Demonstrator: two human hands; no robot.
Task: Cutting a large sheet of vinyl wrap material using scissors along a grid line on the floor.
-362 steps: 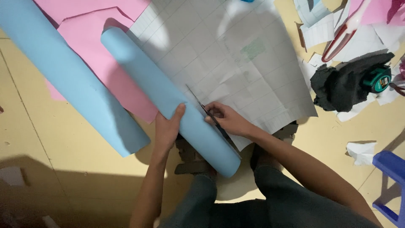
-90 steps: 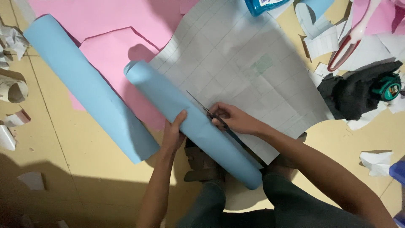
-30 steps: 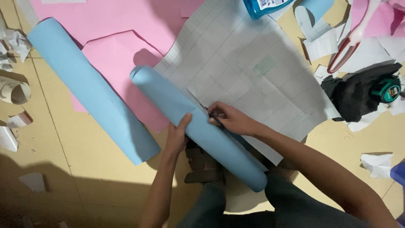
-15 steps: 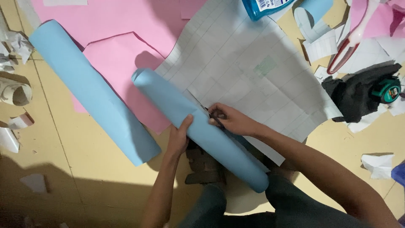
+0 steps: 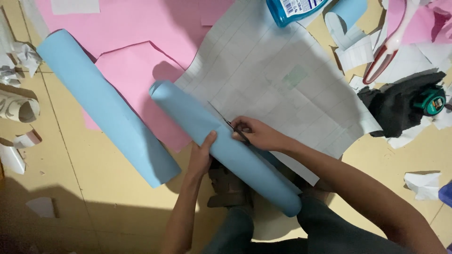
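Note:
A light blue paper roll point(image 5: 221, 146) lies slantwise in front of me, partly unrolled into a white gridded backing sheet point(image 5: 278, 80). My left hand point(image 5: 202, 155) presses on the near side of this roll. My right hand point(image 5: 256, 135) grips black scissors point(image 5: 226, 121) whose blades point up-left along the seam where the gridded sheet meets the roll. A second, longer light blue roll point(image 5: 106, 106) lies to the left, apart from both hands.
Pink paper sheets point(image 5: 136, 42) lie under the rolls on a tan floor. A blue bottle point(image 5: 294, 8), red-and-white scissors point(image 5: 386, 51), black cloth point(image 5: 393, 103) and a green tape measure point(image 5: 431, 99) sit top right. Paper scraps point(image 5: 19, 108) lie at the left and right edges.
The scissors have advanced slightly up along the roll edge. My left hand stays pressed on the roll. The view has shifted a little.

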